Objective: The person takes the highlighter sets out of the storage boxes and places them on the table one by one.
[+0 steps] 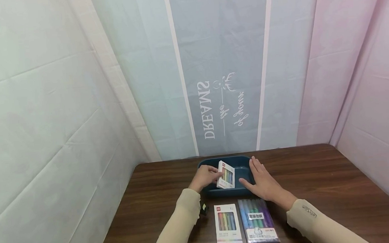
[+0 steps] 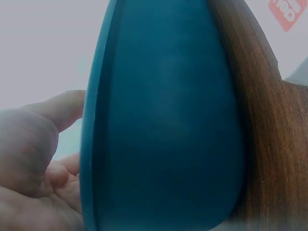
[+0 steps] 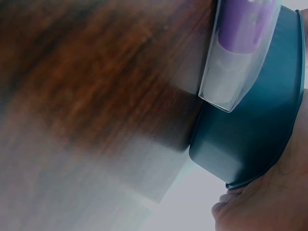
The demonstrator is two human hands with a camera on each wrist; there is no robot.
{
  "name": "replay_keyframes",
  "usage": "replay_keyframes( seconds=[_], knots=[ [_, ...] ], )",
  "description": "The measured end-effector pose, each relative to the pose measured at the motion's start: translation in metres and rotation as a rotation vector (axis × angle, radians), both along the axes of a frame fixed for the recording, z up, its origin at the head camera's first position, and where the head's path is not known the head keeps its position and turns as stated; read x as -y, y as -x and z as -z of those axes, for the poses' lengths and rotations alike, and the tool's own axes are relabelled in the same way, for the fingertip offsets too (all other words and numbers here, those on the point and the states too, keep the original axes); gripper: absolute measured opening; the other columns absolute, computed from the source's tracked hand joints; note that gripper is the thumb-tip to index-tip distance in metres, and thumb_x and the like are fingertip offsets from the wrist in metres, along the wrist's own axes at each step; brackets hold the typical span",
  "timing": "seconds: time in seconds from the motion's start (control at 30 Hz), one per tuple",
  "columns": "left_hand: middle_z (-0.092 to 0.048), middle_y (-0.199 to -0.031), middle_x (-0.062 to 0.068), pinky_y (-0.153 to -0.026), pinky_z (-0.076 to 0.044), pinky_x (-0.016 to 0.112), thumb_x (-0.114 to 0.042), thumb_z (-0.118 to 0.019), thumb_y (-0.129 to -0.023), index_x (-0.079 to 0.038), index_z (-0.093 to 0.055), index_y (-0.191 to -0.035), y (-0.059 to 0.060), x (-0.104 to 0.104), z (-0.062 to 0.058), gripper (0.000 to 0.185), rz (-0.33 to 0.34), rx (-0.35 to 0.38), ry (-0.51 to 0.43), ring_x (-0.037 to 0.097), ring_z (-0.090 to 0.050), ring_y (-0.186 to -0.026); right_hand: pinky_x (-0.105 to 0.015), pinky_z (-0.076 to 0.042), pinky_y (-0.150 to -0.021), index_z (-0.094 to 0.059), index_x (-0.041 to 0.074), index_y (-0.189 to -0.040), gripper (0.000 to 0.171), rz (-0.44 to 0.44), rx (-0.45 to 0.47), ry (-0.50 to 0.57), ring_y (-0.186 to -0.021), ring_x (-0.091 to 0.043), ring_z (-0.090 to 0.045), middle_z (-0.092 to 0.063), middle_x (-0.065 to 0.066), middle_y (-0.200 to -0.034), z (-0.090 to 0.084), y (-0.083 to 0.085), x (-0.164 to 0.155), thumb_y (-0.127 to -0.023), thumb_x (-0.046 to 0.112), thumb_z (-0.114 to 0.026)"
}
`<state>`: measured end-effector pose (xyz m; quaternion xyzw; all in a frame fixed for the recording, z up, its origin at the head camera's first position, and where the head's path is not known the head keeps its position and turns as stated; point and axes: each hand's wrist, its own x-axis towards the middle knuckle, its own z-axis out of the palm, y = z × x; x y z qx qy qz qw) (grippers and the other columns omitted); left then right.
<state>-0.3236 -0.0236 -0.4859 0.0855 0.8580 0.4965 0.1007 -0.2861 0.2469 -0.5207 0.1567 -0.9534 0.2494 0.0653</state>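
A dark teal tray (image 1: 242,164) stands at the far middle of the wooden table. My left hand (image 1: 206,175) grips a white box of coloured pens (image 1: 226,174) and holds it tilted over the tray's left half. My right hand (image 1: 264,182) rests flat with straight fingers on the tray's right rim. Near the front edge lie a second white pen box (image 1: 227,224) and a clear pack of pens (image 1: 258,221), side by side. In the left wrist view the tray's outer wall (image 2: 168,120) fills the frame beside my fingers (image 2: 57,110). The right wrist view shows the tray (image 3: 250,130) and the clear pack's corner (image 3: 240,53).
The brown table (image 1: 325,187) is hemmed in by pale fabric walls on the left, back and right. A small dark object (image 1: 204,209) sits by my left sleeve. Bare wood lies on both sides of the tray and packs.
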Motion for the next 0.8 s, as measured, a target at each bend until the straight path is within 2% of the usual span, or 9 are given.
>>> replay_keyframes(
  seconds=[0.23,0.5,0.8],
  knots=[
    [-0.08,-0.093,0.005,-0.078,-0.066,0.036,-0.022,-0.079,-0.101,0.002,-0.076,-0.116,0.0017,-0.0005,0.0044,0.029,-0.013,-0.016,-0.013,0.015,-0.077,-0.077,-0.069,-0.02,-0.127,-0.02,-0.014,-0.163,0.105,-0.002,-0.005,-0.009,-0.16,-0.053,-0.015,-0.013,-0.033,-0.174,0.0008,0.0001,0.0009,-0.104,0.061,-0.062],
    [-0.079,-0.095,0.004,-0.075,-0.065,0.032,-0.025,-0.078,-0.101,-0.001,-0.076,-0.116,0.0003,-0.0005,0.0039,0.028,-0.043,-0.026,-0.001,0.014,-0.075,-0.077,-0.068,-0.019,-0.128,-0.022,-0.014,-0.163,0.104,0.0,-0.018,0.002,-0.16,-0.052,-0.016,-0.014,-0.033,-0.174,0.0008,0.0004,0.0026,-0.103,0.059,-0.064],
    [-0.079,-0.097,0.003,-0.077,-0.064,0.032,-0.027,-0.077,-0.103,-0.004,-0.076,-0.118,-0.0018,0.0018,0.0055,0.028,-0.034,-0.04,-0.028,0.013,-0.076,-0.078,-0.067,-0.019,-0.128,-0.021,-0.014,-0.163,0.105,0.001,-0.006,0.001,-0.16,-0.052,-0.016,-0.014,-0.033,-0.174,-0.0007,-0.001,0.0026,-0.103,0.061,-0.063]
  ],
)
